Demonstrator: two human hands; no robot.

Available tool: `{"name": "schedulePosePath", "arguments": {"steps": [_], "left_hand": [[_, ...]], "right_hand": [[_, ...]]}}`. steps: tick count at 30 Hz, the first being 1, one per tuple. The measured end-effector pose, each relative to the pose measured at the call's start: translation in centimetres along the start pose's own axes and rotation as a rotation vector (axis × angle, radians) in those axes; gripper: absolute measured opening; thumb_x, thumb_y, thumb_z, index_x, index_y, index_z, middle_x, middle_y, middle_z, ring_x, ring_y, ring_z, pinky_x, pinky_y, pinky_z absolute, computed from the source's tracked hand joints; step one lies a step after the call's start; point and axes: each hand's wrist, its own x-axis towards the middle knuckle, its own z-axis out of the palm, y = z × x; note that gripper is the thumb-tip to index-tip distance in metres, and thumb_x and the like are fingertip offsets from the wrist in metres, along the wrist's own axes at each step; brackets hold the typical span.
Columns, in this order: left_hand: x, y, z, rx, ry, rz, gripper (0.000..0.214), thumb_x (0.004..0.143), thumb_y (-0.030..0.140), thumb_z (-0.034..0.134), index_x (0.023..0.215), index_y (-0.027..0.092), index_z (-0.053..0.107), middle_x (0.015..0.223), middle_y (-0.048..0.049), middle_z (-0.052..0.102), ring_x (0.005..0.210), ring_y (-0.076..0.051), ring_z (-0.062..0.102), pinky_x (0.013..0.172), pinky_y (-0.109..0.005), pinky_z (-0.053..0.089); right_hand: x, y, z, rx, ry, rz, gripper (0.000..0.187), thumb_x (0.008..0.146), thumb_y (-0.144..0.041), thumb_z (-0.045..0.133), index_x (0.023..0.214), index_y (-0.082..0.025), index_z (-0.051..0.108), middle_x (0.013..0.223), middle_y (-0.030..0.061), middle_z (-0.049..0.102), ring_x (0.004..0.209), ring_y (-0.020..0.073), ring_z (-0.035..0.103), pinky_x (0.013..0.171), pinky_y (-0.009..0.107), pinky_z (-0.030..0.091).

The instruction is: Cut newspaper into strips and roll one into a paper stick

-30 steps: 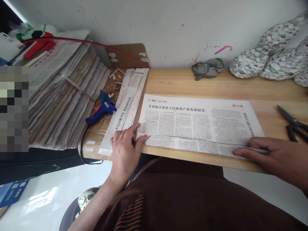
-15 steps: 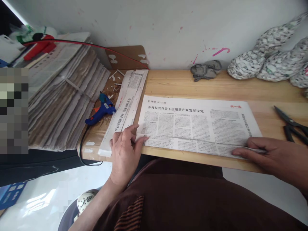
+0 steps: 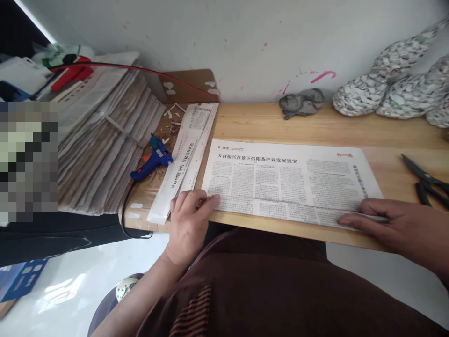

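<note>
A printed newspaper sheet [image 3: 266, 180] lies flat on the wooden table, its near edge folded up in a narrow strip. My left hand [image 3: 191, 220] pinches the sheet's near left corner, with the thumb on top of the paper and the other fingers curled. At the near right corner, my right hand [image 3: 393, 222] grips the folded edge between thumb and fingers. Folded newspaper strips [image 3: 185, 164] lie just left of the sheet, close to my left hand. Black scissors [image 3: 426, 178] rest on the table beyond my right hand.
A blue glue gun [image 3: 152, 161] with a cord lies on brown cardboard among paper scraps. Behind it rises a tall tied newspaper stack [image 3: 108, 126]. A grey woven piece [image 3: 301, 103] and braided paper bundles [image 3: 393, 79] sit against the wall. The table [image 3: 245, 121] ends near my lap.
My left fingers have curled in more tightly at the sheet's left corner, and the corner flap there now lies lower. My right hand keeps its place. The view has shifted slightly.
</note>
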Motion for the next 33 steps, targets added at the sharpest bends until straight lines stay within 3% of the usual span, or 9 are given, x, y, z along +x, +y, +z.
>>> {"name": "schedulePosePath", "arguments": {"steps": [3,7,11,16,21,26,33], "left_hand": [[-0.4,0.0,-0.6,-0.028,-0.123,0.123,0.044,0.088,0.003,0.044,0.125,0.022,0.06,0.113,-0.0105,0.061,0.101,-0.023,0.055,0.088,-0.041,0.05],[-0.9,0.7,-1.5,0.023,-0.263,0.169,0.054,0.085,0.0,0.04,0.138,0.007,0.045,0.128,-0.0189,0.056,0.124,-0.029,0.049,0.102,-0.047,0.048],[-1.2,1.6,-1.7,0.027,-0.331,0.232,0.057,0.085,0.008,0.046,0.142,0.003,0.04,0.14,-0.0229,0.05,0.136,-0.034,0.04,0.11,-0.051,0.041],[-1.4,2.9,-1.4,0.179,-0.331,0.212,0.071,0.092,0.041,0.05,0.149,0.005,0.029,0.149,-0.0277,0.036,0.141,-0.039,0.028,0.109,-0.054,0.039],[-1.2,4.2,-1.2,0.283,-0.365,0.198,0.095,0.079,0.07,0.049,0.154,0.021,0.017,0.151,-0.0268,0.033,0.139,-0.047,0.025,0.104,-0.056,0.043],[-1.1,5.1,-1.0,0.327,-0.364,0.194,0.101,0.072,0.072,0.055,0.152,0.037,0.005,0.154,-0.0252,0.028,0.135,-0.053,0.029,0.097,-0.06,0.045],[-1.2,5.3,-0.7,0.29,-0.338,0.195,0.092,0.077,0.068,0.053,0.153,0.029,0.017,0.155,-0.0251,0.025,0.139,-0.047,0.026,0.105,-0.059,0.038]], "right_hand": [[0.0,-0.2,-0.2,-0.009,-0.134,0.059,0.077,0.048,-0.099,0.033,0.049,-0.024,0.048,0.053,0.0009,0.056,0.056,0.0213,0.057,0.056,0.033,0.039],[0.0,-0.1,-0.2,-0.025,-0.146,0.068,0.074,0.052,-0.097,0.035,0.051,-0.024,0.048,0.054,0.0011,0.056,0.06,0.022,0.057,0.06,0.033,0.038],[0.0,0.3,0.1,-0.034,-0.134,0.044,0.072,0.057,-0.095,0.037,0.052,-0.023,0.047,0.053,0.0007,0.055,0.057,0.0208,0.056,0.059,0.032,0.036],[0.0,0.8,0.4,-0.006,-0.082,0.006,0.07,0.059,-0.093,0.043,0.052,-0.023,0.047,0.052,-0.0011,0.054,0.055,0.0187,0.053,0.058,0.03,0.035],[-0.1,0.9,0.5,0.029,-0.028,-0.074,0.065,0.066,-0.085,0.051,0.052,-0.022,0.044,0.048,-0.0021,0.05,0.052,0.016,0.048,0.056,0.029,0.031],[-0.1,0.9,0.4,0.02,0.019,-0.145,0.064,0.07,-0.083,0.05,0.053,-0.021,0.041,0.047,-0.0025,0.045,0.051,0.0152,0.044,0.053,0.028,0.027],[-0.2,0.6,0.1,0.028,0.017,-0.172,0.063,0.071,-0.081,0.051,0.054,-0.021,0.041,0.047,-0.0024,0.045,0.05,0.0146,0.043,0.052,0.028,0.025]]}}
